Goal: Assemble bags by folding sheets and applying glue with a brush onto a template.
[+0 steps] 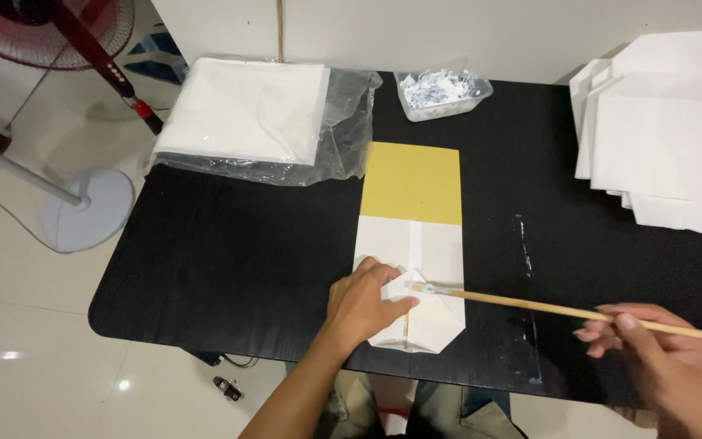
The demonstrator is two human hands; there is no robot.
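Left hand lies flat, fingers together, pressing the folded bottom flaps of a white paper bag at near-centre of the black table. A yellow card sheet sticks out of the bag's far end. Right hand pinches a long wooden-handled brush, tip touching the flap. Flaps folded; gluing looks underway, prob. not sealed yet. Finished white bags stacked far right, plastic-wrapped white paper far left, clear glue tub behind.
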